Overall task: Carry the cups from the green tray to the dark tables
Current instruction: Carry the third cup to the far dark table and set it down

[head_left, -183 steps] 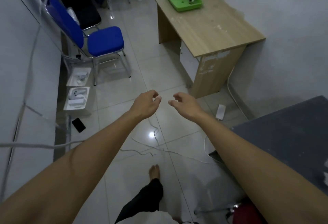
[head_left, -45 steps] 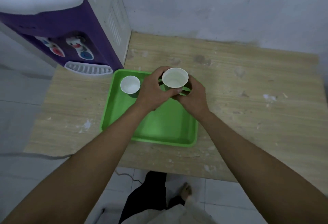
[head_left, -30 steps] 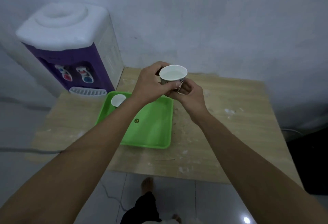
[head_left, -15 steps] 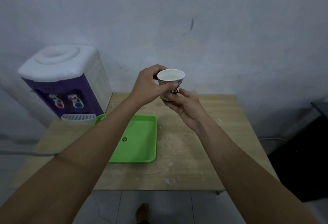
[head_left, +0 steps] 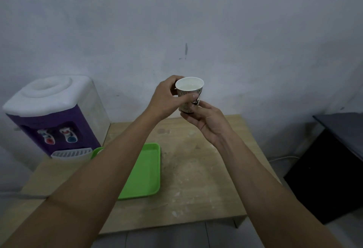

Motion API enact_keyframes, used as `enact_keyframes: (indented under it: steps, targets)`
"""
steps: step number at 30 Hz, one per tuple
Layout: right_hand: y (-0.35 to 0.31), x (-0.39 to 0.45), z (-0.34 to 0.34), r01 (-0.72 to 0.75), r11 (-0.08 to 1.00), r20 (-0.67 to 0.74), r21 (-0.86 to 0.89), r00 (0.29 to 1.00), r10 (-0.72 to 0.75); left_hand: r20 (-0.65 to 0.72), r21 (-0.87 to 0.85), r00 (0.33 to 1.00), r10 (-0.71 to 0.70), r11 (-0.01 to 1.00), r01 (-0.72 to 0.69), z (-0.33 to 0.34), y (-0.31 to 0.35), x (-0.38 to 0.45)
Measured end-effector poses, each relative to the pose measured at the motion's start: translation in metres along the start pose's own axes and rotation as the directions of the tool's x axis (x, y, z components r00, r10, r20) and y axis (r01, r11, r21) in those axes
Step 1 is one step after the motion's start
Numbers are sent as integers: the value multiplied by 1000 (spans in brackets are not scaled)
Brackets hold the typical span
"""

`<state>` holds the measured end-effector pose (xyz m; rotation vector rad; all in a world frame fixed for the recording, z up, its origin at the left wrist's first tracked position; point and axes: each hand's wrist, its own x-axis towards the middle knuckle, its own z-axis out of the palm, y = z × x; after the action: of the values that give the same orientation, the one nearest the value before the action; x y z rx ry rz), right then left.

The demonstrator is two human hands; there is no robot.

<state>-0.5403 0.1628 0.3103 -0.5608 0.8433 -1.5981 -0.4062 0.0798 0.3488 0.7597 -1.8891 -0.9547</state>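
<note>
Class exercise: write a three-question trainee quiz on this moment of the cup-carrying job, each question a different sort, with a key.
1. True or false: the paper cup stands on the green tray.
2. Which hand supports the cup from below? A) left hand B) right hand
3. Fill in: the purple and white machine left of the tray is a water ____.

Key: 1 false, it is held in the air; 2 B; 3 dispenser.
</note>
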Motion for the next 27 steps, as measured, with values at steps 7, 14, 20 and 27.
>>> enact_keyframes:
  steps: [7,14,20,27]
  targets:
    - [-36,-29,-3,17,992,-70,126,998,-8,-60,-197,998,-30,980,18,30,30,-5]
    - [-41,-59,-20,68,988,-200,138,979,-39,16,-268,999,-34,963,37,62,50,-19]
    - [-41,-84,-46,149,974,-302,170,949,-93,124,-327,991,-40,942,79,97,55,-32]
    - [-50,-108,-78,256,956,-439,146,882,-169,267,-367,964,13,926,89,137,65,-35]
